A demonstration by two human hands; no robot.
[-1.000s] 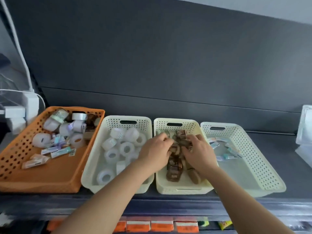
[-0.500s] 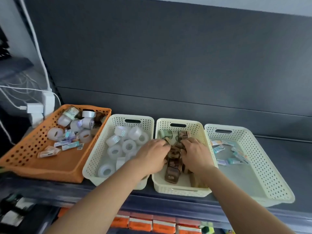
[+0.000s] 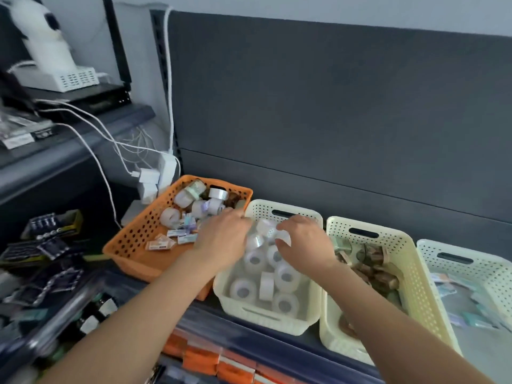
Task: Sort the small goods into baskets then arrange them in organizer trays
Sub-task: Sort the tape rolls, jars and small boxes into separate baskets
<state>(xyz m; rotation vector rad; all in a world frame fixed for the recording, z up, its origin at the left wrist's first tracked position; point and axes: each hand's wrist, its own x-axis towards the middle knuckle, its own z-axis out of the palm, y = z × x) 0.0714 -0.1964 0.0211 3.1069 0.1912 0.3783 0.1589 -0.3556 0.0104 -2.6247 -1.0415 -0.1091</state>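
Note:
Four baskets stand in a row on the dark shelf. The orange basket (image 3: 130, 245) holds mixed tape rolls and small packets. Beside it, a cream basket (image 3: 277, 317) holds several white tape rolls (image 3: 285, 277). A second cream basket (image 3: 415, 275) holds brown tape rolls (image 3: 374, 275). A third cream basket (image 3: 487, 273) holds small packets. My left hand (image 3: 221, 239) hovers over the edge between the orange basket and the white-roll basket, its fingertips blurred beside a roll. My right hand (image 3: 307, 245), over the white-roll basket, pinches a white roll (image 3: 285, 237).
White chargers and cables (image 3: 155, 176) hang left of the orange basket. A lower left shelf carries dark packaged goods (image 3: 47, 245). Orange boxes (image 3: 205, 358) sit on the shelf below. A dark back panel (image 3: 332, 120) rises behind the baskets.
Both hands have left the brown-tape basket and moved left to the white-roll basket. My view has swung left and closer, bringing the side shelf into sight.

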